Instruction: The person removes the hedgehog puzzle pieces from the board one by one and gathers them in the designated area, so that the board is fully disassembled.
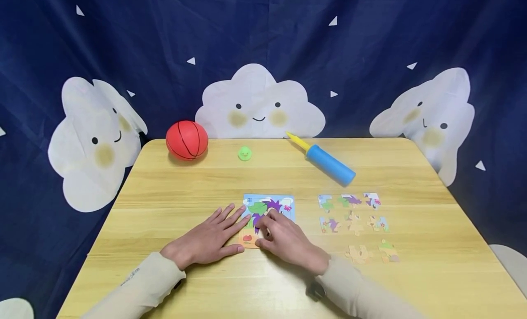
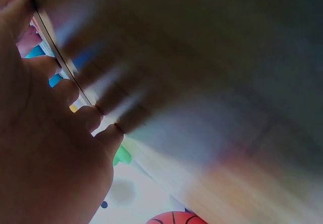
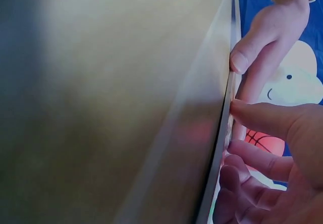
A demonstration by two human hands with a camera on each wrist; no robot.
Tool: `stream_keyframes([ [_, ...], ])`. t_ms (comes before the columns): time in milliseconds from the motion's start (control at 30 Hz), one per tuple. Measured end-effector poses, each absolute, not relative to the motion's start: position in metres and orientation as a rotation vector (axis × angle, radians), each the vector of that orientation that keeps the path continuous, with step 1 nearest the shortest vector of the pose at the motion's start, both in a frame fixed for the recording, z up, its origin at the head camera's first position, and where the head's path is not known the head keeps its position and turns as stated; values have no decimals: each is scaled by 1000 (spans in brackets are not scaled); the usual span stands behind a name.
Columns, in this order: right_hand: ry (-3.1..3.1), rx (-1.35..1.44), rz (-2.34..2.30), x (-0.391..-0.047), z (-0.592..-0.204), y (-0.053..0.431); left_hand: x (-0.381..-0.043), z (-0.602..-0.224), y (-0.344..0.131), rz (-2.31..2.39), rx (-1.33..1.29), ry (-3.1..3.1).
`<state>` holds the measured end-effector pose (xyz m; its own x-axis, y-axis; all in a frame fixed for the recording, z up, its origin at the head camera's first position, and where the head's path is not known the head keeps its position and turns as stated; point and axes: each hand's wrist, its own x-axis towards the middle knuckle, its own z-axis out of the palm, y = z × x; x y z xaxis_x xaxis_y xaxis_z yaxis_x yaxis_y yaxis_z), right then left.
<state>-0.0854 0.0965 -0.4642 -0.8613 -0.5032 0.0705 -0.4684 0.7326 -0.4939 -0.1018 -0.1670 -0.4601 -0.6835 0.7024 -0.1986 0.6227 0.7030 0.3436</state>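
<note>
A picture puzzle board (image 1: pixel 269 201) with blue, purple, green and orange areas lies flat on the table. My left hand (image 1: pixel 210 239) rests palm down with spread, straight fingers, its fingertips on the board's left edge. From the right, my right hand (image 1: pixel 286 241) reaches over the board with bent fingers, thumb and fingertips touching down on its lower right part. Whether a piece is between them is hidden. Loose puzzle pieces (image 1: pixel 355 223) lie in rows to the right. In the right wrist view, thumb and index finger of the right hand (image 3: pixel 287 158) stand apart at the surface.
A red ball (image 1: pixel 187 140) sits at the table's back left. Near it lies a small green round toy (image 1: pixel 244 153). A blue hand pump (image 1: pixel 330 165) with a yellow nozzle is at the back right. Behind the wooden table (image 1: pixel 197 172) hangs a dark blue curtain with clouds.
</note>
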Motion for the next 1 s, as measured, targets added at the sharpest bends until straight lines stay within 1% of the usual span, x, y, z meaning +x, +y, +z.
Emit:
stream_keyframes([
  [167,2829,-764,-829,-88,-463,93,-102,-459,-167,350,1037,2599],
  [367,2751,-740,-1019,-89,-461,93,-102,-460,-169,359,1032,2592],
  [500,2685,-774,-1156,-89,-455,105,-103,-460,-169,370,1031,2583],
  [700,2604,-823,-1259,-85,-447,159,-103,-463,-166,367,1059,2569],
  [900,2647,-657,-1208,-81,-444,224,-103,-463,-166,362,1049,2578],
  [1000,2665,-622,-1194,-78,-444,251,-104,-463,-167,363,1037,2580],
])
